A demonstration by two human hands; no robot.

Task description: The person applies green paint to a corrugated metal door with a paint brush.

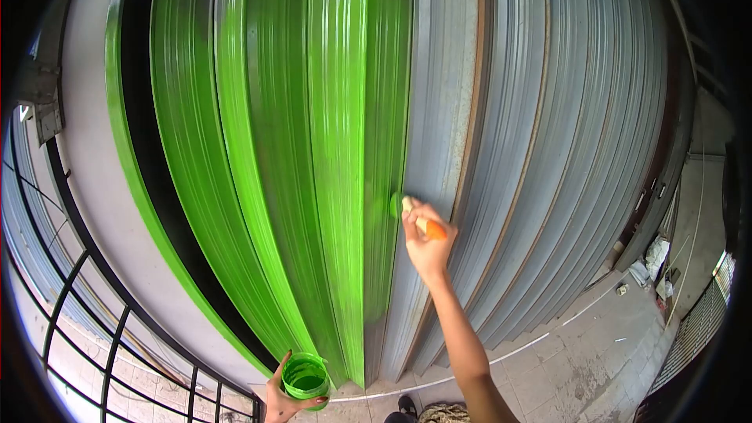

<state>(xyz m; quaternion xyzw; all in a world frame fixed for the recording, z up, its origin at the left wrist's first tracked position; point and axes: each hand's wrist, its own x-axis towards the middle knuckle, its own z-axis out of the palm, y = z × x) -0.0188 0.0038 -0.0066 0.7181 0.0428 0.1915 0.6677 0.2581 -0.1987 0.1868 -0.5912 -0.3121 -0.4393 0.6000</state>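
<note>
My right hand (430, 241) is closed around a paintbrush (419, 223) with a pale handle and an orange end. Its green bristles touch a folded metal shutter (439, 110) where wet green meets bare grey. Left of the brush, the panels carry glossy green paint, thinner and streaky in places; to the right they are grey with rusty brown edges. Low in the view, my left hand (282, 395) grips a clear tub of green paint (306, 376) from its left side. The paint's dark green surface shows through the open top.
A black metal grille (113, 345) curves along the lower left, beside a pale wall (94, 70). White debris (656, 258) lies at the right on the tiled floor (564, 368). My shoe (406, 405) shows at the bottom.
</note>
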